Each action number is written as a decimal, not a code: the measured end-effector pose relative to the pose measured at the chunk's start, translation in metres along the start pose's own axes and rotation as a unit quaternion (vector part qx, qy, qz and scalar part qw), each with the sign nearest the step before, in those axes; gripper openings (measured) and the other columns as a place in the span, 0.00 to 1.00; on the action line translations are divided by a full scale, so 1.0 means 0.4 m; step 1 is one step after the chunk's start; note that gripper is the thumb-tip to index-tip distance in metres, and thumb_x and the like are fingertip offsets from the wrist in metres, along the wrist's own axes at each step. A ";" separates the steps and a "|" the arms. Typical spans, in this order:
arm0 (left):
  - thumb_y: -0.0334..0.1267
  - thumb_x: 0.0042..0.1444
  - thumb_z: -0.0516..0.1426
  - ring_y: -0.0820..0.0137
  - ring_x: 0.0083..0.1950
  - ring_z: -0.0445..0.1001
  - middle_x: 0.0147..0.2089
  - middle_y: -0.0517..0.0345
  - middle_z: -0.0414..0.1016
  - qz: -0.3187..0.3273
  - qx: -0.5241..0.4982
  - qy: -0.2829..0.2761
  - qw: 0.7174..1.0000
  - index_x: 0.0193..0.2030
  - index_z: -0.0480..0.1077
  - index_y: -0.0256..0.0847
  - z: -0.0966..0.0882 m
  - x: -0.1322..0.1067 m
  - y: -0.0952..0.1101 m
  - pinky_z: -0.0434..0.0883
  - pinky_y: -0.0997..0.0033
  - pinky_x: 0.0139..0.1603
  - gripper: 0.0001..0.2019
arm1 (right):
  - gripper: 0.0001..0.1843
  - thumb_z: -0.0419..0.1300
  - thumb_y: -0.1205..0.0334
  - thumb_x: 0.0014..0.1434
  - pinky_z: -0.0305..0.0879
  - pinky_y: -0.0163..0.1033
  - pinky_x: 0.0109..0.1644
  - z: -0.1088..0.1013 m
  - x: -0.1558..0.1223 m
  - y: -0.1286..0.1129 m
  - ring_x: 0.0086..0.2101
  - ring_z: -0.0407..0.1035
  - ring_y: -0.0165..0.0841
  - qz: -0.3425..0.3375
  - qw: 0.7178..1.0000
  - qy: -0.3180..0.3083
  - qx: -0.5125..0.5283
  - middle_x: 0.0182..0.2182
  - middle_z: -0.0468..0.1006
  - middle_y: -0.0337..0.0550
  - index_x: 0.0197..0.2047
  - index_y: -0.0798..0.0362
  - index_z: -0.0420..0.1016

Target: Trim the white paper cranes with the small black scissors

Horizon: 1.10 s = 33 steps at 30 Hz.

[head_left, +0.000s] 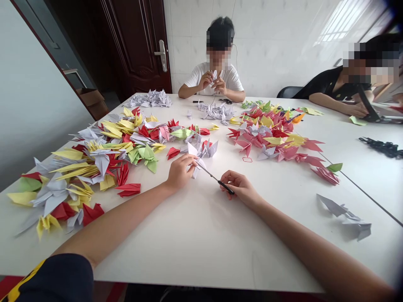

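Observation:
My left hand (180, 171) is closed on a pale lilac folded paper crane (195, 156) near the table's middle. My right hand (239, 187) pinches the black handle of a thin pointed tool (216, 180), whose metal tip reaches into the crane by my left fingers. Both forearms stretch in from the near edge over the white table (201, 251).
Piles of folded paper cranes, yellow, red, green and lilac, cover the left (94, 163). A red and pink pile (273, 134) lies right of centre. Two grey cranes (346, 216) sit near right. Two other people sit at the far side, one folding paper (214, 82).

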State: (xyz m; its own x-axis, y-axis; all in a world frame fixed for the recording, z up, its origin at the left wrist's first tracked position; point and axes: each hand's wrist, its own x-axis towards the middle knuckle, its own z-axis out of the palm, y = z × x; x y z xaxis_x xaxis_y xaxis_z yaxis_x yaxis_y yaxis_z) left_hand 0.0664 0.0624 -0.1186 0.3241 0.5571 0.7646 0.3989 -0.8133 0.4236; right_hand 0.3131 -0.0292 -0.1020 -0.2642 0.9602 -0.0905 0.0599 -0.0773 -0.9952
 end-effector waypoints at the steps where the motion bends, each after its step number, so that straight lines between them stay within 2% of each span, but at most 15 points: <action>1: 0.20 0.56 0.57 0.63 0.47 0.81 0.47 0.56 0.80 0.000 -0.001 -0.001 1.000 0.33 0.72 0.41 0.000 0.000 -0.001 0.78 0.65 0.46 0.11 | 0.24 0.72 0.44 0.52 0.62 0.31 0.23 0.000 0.000 0.000 0.22 0.66 0.24 0.001 1.000 0.000 -0.002 0.29 0.77 0.39 0.38 0.54 0.71; 10: 0.19 0.57 0.57 0.63 0.46 0.81 0.45 0.57 0.80 0.006 -0.007 -0.002 1.000 0.34 0.73 0.41 0.000 -0.001 -0.002 0.78 0.66 0.46 0.12 | 0.26 0.74 0.42 0.51 0.68 0.32 0.25 -0.001 -0.001 0.009 0.26 0.67 0.26 0.008 1.000 -0.005 -0.016 0.30 0.76 0.40 0.39 0.53 0.72; 17: 0.19 0.57 0.57 0.65 0.45 0.80 0.45 0.58 0.80 0.027 -0.021 0.011 0.999 0.35 0.73 0.41 0.001 -0.001 -0.002 0.76 0.67 0.46 0.12 | 0.26 0.72 0.41 0.53 0.67 0.31 0.25 0.000 -0.001 0.009 0.26 0.67 0.26 0.007 1.000 -0.008 -0.027 0.30 0.76 0.40 0.40 0.54 0.72; 24: 0.19 0.57 0.57 0.64 0.46 0.80 0.44 0.58 0.81 -0.011 -0.022 -0.015 1.000 0.35 0.73 0.41 0.000 -0.002 0.000 0.76 0.67 0.48 0.12 | 0.26 0.71 0.41 0.54 0.69 0.31 0.26 -0.004 0.001 0.014 0.26 0.67 0.26 0.007 1.000 -0.012 -0.028 0.30 0.76 0.40 0.41 0.54 0.72; 33: 0.19 0.58 0.57 0.64 0.46 0.80 0.43 0.60 0.81 -0.014 -0.043 -0.025 0.999 0.35 0.73 0.41 0.003 -0.002 -0.002 0.74 0.67 0.48 0.12 | 0.25 0.71 0.41 0.54 0.68 0.31 0.26 -0.004 -0.001 0.017 0.26 0.67 0.26 0.005 1.000 -0.016 -0.027 0.30 0.75 0.40 0.41 0.54 0.72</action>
State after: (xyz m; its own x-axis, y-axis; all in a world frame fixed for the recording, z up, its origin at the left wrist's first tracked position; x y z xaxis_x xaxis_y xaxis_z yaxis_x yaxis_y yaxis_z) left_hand 0.0668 0.0629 -0.1201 0.3576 0.5858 0.7273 0.3342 -0.8075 0.4861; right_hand 0.3153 -0.0294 -0.1086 -0.2937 0.9505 -0.1015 0.1132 -0.0709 -0.9910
